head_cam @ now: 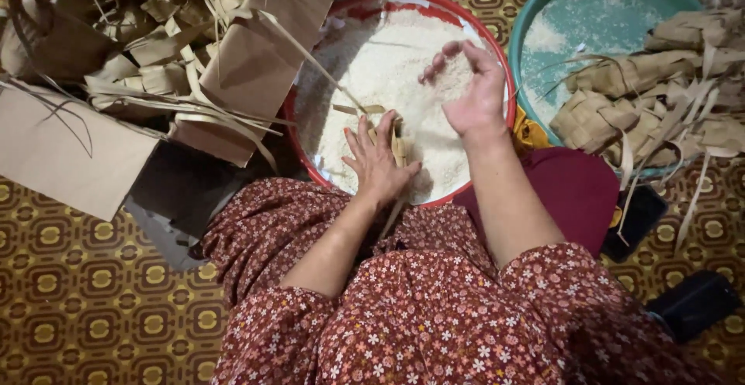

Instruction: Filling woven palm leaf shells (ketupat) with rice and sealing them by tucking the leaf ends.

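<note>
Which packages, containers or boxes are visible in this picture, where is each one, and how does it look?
Cardboard box: upper left, brown, flaps open, full of pale empty woven leaf pouches.
Red basin: centre, round, holding white rice; left hand holds a leaf pouch in it, right hand cupped above.
Teal basin: upper right, round, with tan woven pouches.
No labels or screens readable.

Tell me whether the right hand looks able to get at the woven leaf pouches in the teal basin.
Probably yes: the right hand is raised over the rice, the woven leaf pouches lie just beside it, and nothing stands between.
</note>
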